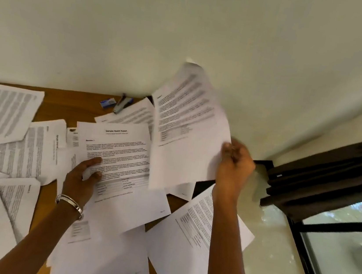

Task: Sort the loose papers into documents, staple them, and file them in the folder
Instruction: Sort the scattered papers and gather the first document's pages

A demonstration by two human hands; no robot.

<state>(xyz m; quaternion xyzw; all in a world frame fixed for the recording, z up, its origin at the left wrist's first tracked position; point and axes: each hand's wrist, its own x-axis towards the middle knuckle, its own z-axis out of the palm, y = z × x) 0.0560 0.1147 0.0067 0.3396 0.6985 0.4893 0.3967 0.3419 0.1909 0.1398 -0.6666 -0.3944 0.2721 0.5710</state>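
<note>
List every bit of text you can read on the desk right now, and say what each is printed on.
"Sample Health Report": title of the sheet under the left hand.
"Section 1": heading on that sheet.
Body text and tables on every page, including the sheet held by the right hand: too blurred.
Blue box and stapler: no legible text.

Pale wall [121, 25] behind wooden table [64, 103]; dark-framed window [336, 226] at right
</note>
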